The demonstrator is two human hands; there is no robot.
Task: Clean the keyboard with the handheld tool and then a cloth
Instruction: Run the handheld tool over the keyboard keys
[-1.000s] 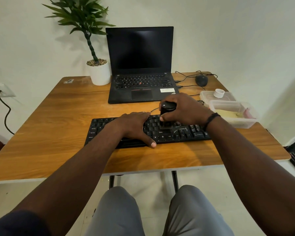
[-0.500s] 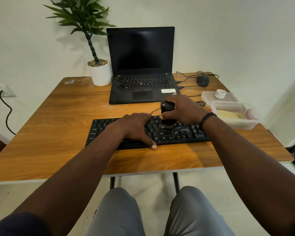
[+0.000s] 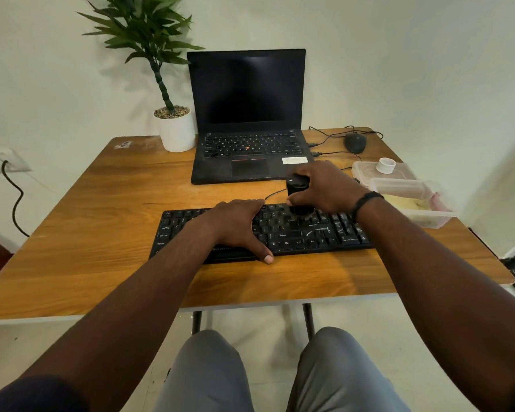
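The job sits in its first half: the handheld tool [image 3: 297, 185], a short dark cylinder, stands upright on the keyboard [image 3: 324, 233] with its lower end down among the keys right of centre. Pale streaks and specks show on the keys just right of the tool, so that stretch looks unfinished; how clean the left part is cannot be judged, since the forearm covers it. The cloth pass has not begun, and no cloth can be made out for certain, though something pale lies in the clear plastic container [image 3: 414, 200] on the right of the tabletop [image 3: 101, 233] and may be it.

The right hand [image 3: 327, 185] reaches in from the right, wrist raised over the number-pad end, fingers and thumb wrapped round the tool's body in a closed grip, holding it vertical. The left hand [image 3: 238, 224] lies flat across the middle of the keyboard, fingers straight and pressed on the keys, thumb hooked over the front edge onto the wood, steadying the board and gripping nothing.

The keyboard lies square near the front of the tabletop, well short of the laptop [image 3: 247, 114] behind it
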